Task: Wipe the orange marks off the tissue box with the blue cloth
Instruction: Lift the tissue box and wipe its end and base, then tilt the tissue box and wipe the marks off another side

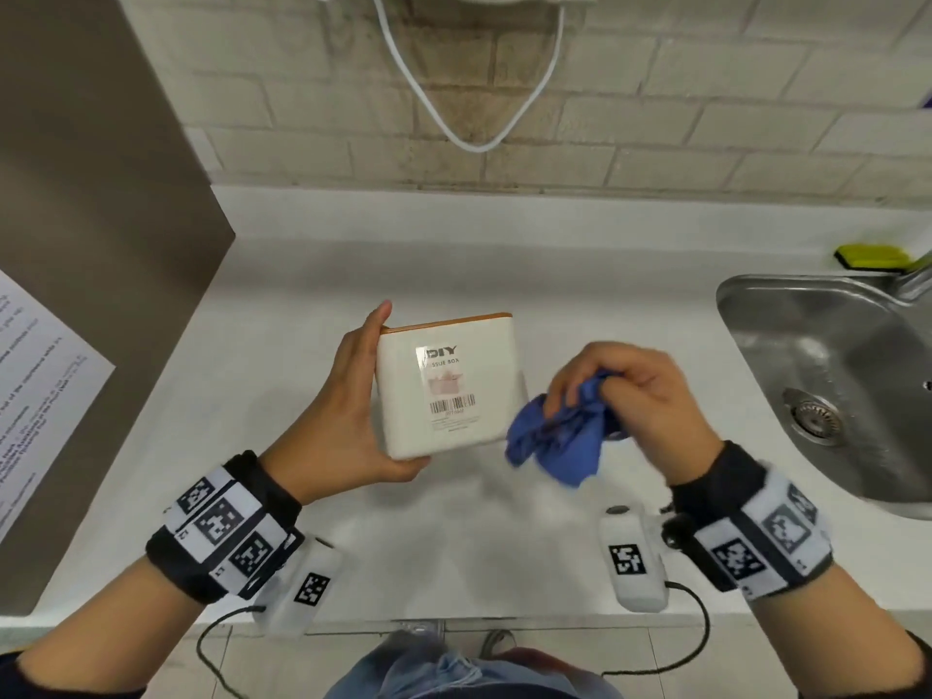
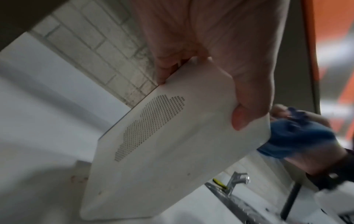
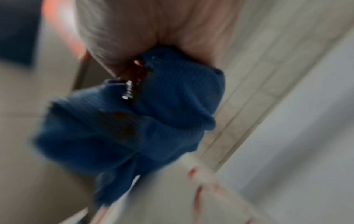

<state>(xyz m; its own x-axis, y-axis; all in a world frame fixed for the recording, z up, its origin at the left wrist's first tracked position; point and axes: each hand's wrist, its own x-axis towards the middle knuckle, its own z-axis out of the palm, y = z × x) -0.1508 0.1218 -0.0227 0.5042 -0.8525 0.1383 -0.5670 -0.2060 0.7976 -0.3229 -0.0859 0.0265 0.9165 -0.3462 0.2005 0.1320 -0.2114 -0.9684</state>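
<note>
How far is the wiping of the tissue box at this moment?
Done: the left hand holds the white plastic tissue box up, and the right hand grips the bunched blue cloth beside it. Left: orange marks remain on the box in the blurred right wrist view.

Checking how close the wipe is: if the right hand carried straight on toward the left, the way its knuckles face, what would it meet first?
Most likely the tissue box, on its right side, which the left hand holds up. The blue cloth bunched in the right hand would touch first; depth is uncertain.
</note>
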